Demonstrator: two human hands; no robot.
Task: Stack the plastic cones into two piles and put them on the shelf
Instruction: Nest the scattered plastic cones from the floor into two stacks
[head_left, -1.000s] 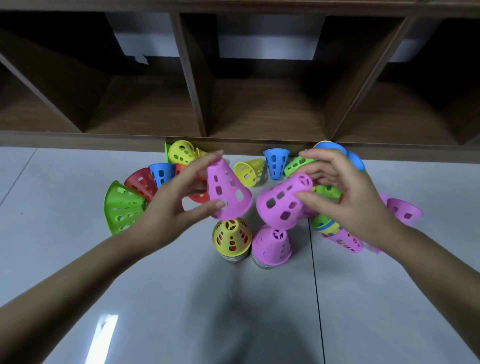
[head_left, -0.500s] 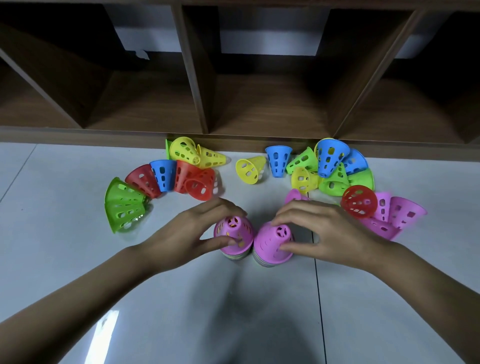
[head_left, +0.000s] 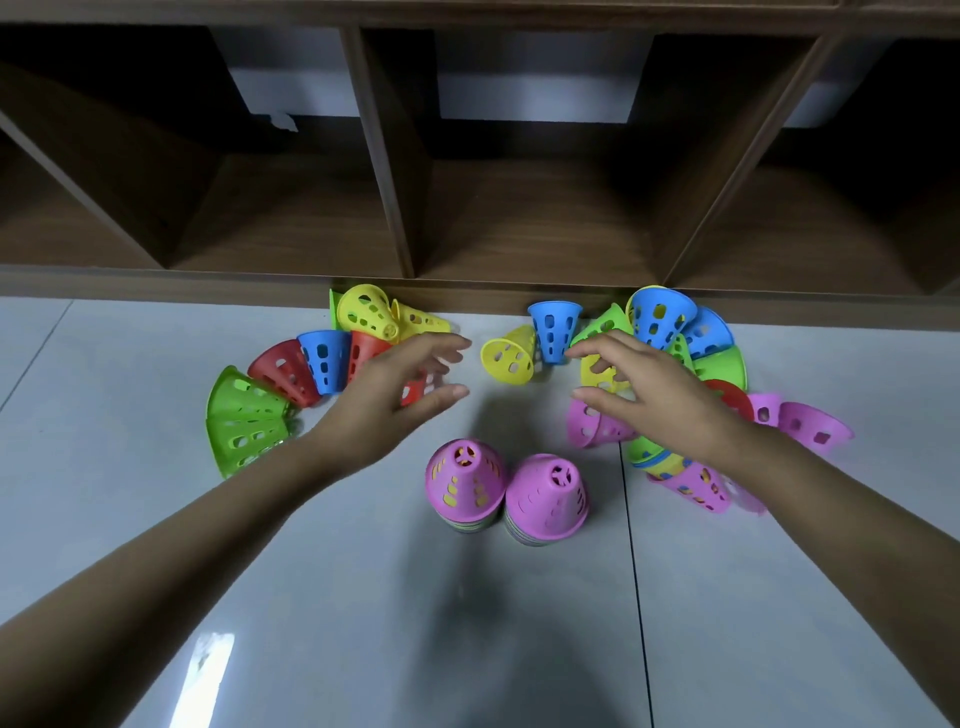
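Two short piles of perforated plastic cones, left pile (head_left: 465, 486) and right pile (head_left: 548, 499), each topped pink, upright and close side by side on the grey tiled floor (head_left: 337, 597), in front of the dark wooden shelf (head_left: 519, 228). Beyond them, loose cones in an arc along the shelf's base. Left hand (head_left: 384, 395) spread open over a red plastic cone (head_left: 366, 347), gripping nothing. Right hand (head_left: 660, 395) likewise open, fingers relaxed, above a pink plastic cone on its side (head_left: 589, 430), holding nothing
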